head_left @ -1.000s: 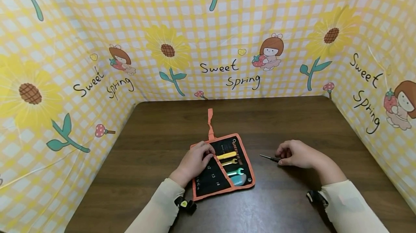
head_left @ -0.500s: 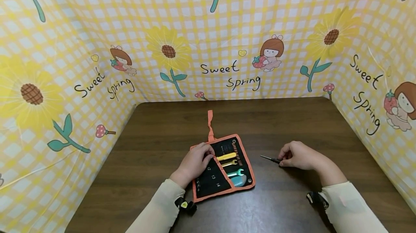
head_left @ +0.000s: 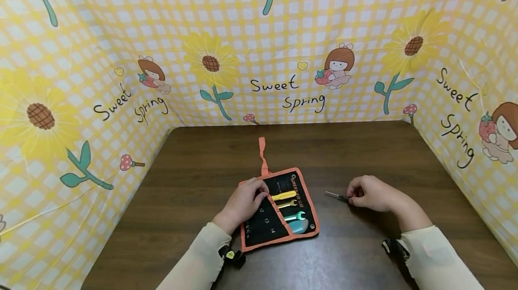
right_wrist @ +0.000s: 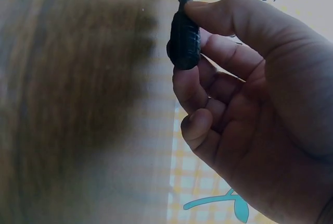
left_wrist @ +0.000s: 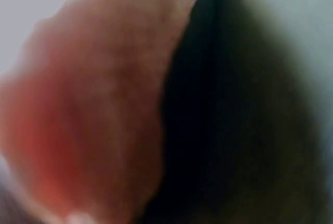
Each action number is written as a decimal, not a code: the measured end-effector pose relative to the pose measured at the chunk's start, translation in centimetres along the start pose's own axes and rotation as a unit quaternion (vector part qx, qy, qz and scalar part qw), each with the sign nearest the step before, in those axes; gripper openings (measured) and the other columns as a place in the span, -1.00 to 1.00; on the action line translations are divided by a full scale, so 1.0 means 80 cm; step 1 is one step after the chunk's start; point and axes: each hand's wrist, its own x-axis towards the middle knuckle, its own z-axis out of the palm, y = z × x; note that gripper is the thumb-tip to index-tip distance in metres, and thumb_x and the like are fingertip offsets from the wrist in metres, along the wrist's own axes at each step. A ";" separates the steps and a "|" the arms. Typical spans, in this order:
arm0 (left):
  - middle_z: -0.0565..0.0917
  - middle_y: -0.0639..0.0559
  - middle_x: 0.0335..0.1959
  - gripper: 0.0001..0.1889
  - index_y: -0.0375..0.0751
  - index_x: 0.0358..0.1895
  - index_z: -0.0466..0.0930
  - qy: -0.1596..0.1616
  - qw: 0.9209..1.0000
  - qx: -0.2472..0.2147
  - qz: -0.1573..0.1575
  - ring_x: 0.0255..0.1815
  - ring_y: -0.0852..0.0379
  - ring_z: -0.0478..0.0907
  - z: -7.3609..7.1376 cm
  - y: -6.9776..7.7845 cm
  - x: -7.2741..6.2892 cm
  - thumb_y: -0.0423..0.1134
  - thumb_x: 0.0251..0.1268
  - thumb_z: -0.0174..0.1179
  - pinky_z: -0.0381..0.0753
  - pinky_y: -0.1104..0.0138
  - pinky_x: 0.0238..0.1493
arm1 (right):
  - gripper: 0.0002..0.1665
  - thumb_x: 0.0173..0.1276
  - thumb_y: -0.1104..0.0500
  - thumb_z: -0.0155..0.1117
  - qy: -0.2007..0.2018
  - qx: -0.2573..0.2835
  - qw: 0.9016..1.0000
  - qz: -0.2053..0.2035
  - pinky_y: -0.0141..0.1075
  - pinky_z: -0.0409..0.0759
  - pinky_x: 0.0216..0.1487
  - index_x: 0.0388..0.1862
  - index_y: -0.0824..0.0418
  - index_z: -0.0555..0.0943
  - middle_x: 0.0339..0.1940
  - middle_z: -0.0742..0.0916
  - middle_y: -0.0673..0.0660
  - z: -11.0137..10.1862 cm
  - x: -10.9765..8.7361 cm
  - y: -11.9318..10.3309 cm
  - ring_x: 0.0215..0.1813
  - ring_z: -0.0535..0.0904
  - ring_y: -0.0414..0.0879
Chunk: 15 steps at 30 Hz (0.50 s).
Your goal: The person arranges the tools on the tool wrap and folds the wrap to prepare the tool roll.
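Note:
A black tool pouch [head_left: 254, 229] with orange trim lies on the table in the head view. In its slanted pocket stand a yellow-handled tool [head_left: 284, 195], a small gold wrench [head_left: 288, 204], a green wrench [head_left: 297, 216] and a rounded teal piece [head_left: 298, 226]. My left hand [head_left: 243, 204] rests over the pouch's upper left, thumb and fingers pinching the pocket's orange edge. Its own wrist view is blurred, mostly skin and dark cloth. To the pouch's right, my right hand [head_left: 371, 194] holds a small screwdriver [right_wrist: 184, 39] by its black handle, the thin shaft pointing left toward the pouch.
An orange strap [head_left: 262, 155] runs from the pouch's top toward the back of the brown wooden table [head_left: 344, 146]. Yellow checked cloth [head_left: 259, 47] with flower prints walls in the back and both sides. Each wrist wears a black strap [head_left: 232, 256].
My right hand has shifted very slightly rightward, still holding the screwdriver. The left hand and the pouch stay in place.

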 end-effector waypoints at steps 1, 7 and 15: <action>0.56 0.29 -0.18 -0.91 0.16 -0.16 0.62 0.000 1.000 -0.002 0.001 -0.21 0.27 0.55 0.000 0.000 0.000 -0.20 0.55 0.28 0.61 0.26 -0.11 | -0.90 0.31 0.29 0.49 0.002 -0.001 1.000 0.000 -0.32 0.52 -0.31 -0.30 0.12 0.71 -0.45 0.64 -0.11 -0.001 0.000 -0.001 -0.38 0.52 -0.24; 0.57 0.29 -0.18 -0.90 0.15 -0.16 0.62 0.002 1.000 -0.004 0.004 -0.21 0.27 0.56 0.002 0.002 0.000 -0.21 0.55 0.28 0.61 0.26 -0.11 | -0.93 0.36 0.24 0.50 0.005 0.003 1.000 -0.003 -0.30 0.54 -0.30 -0.24 0.14 0.73 -0.42 0.67 -0.12 -0.001 0.003 -0.003 -0.37 0.52 -0.23; 0.56 0.29 -0.19 -0.90 0.16 -0.16 0.62 0.005 1.000 -0.002 0.010 -0.23 0.28 0.55 0.003 0.005 -0.001 -0.21 0.55 0.27 0.60 0.27 -0.14 | -0.92 0.39 0.23 0.49 0.028 0.000 0.999 -0.023 -0.28 0.60 -0.25 -0.18 0.09 0.75 -0.32 0.70 -0.12 0.002 0.016 -0.010 -0.30 0.57 -0.24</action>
